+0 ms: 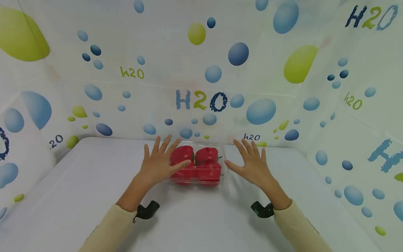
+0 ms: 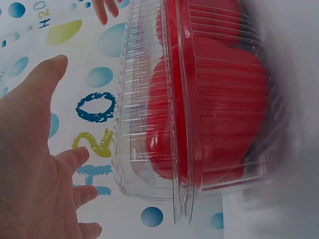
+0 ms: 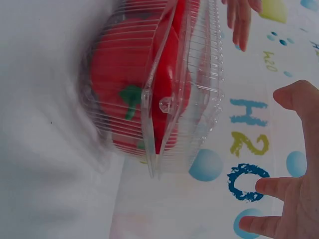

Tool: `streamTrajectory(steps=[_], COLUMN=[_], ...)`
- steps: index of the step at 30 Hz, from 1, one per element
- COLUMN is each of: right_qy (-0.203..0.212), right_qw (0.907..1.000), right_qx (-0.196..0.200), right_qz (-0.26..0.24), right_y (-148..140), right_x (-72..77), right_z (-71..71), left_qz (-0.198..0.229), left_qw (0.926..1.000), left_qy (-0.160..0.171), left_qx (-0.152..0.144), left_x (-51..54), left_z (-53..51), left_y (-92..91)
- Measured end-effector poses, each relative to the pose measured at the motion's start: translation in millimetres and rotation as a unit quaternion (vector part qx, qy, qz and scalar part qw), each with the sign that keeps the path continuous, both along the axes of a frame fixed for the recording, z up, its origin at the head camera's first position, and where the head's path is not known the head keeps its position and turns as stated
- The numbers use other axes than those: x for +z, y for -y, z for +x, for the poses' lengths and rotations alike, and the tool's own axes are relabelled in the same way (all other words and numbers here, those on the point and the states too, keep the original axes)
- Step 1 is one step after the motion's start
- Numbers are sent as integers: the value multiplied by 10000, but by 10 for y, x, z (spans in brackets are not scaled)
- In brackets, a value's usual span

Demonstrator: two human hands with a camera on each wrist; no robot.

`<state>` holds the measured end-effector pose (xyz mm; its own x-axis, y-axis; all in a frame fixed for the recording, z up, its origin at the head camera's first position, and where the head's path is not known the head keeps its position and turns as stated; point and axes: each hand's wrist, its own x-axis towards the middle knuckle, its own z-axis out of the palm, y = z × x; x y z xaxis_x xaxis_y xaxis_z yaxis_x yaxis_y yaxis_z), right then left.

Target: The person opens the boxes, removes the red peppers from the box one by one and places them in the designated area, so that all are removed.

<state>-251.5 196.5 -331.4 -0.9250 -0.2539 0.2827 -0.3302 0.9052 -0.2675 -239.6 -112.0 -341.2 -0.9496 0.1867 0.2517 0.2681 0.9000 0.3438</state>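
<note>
Red bell peppers (image 1: 206, 155) with green stems (image 3: 131, 97) are glowing through a clear clamshell box (image 2: 130, 174), as blue and lime spots (image 1: 238, 54) and "H2O" lettering (image 1: 200, 100) are patterning a white backdrop (image 1: 167, 42); sleeves (image 1: 113, 227) are showing cream.

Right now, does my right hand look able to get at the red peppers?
Probably not directly: the clear plastic box encloses the red peppers. Nothing visible stands between your open right hand and the box, though, so the box itself looks reachable.

Head view bright, soft shadows — wrist views dimmer, greyer
</note>
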Motion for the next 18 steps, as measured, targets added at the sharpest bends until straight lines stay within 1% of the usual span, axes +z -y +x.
streamTrajectory(steps=[3, 9, 15, 18], right_qy=[-25, 0, -159, -243], right_qw=[9999, 9995, 9992, 9984], right_qx=[64, 259, 292, 383], right_qz=[-86, -152, -218, -326], right_y=[16, 62, 53, 48], right_x=[-31, -114, -123, -130], right_z=[5, 24, 53, 61], left_qz=[15, 62, 139, 95], left_qw=[10000, 9999, 9995, 9994], left_qy=[-38, -36, -153, -231], left_qx=[-54, -121, -228, -239], left_x=[-12, -76, -86, -91], left_z=[-3, 21, -9, -9], left_y=[-4, 1, -56, -81])
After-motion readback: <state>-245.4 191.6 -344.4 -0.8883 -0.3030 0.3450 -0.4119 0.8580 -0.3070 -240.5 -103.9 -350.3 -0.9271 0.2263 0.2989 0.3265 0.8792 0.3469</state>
